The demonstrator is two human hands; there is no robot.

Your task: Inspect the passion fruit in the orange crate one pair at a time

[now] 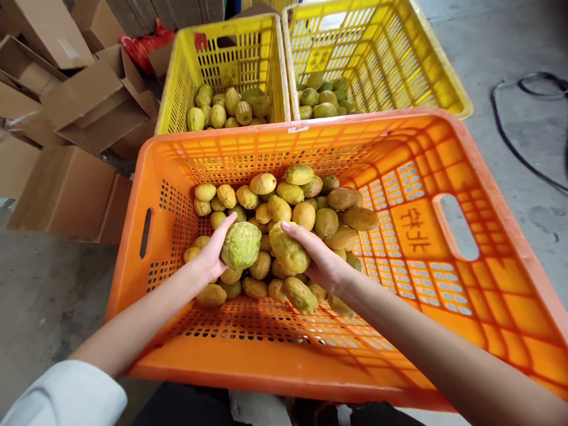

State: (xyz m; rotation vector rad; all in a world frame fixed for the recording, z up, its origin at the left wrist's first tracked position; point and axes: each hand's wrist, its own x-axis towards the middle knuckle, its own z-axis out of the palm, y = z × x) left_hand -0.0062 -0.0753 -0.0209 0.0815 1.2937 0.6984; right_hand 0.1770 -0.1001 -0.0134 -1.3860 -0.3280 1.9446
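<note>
Inside the orange crate (266,362), above its heap of yellow-green fruits (279,208): two bare hands, each with one fruit. Left hand (215,251), toward the crate's left end, closed round a knobbly green fruit (241,245); fruit in the palm, on the side facing the crate's middle, thumb along its upper edge, remaining fingers mostly hidden. Right hand (323,260), nearer the crate's middle, curled round an oblong olive-green fruit (290,251); fruit on the hand's left side, thumb laid on top, other fingers out of sight. The two held fruits: side by side, a gap between. Beyond the crate's far rim: left yellow crate (283,71) and right yellow crate (445,62), both part-filled with similar fruits. Left of the crate: piled cardboard boxes (84,106).
</note>
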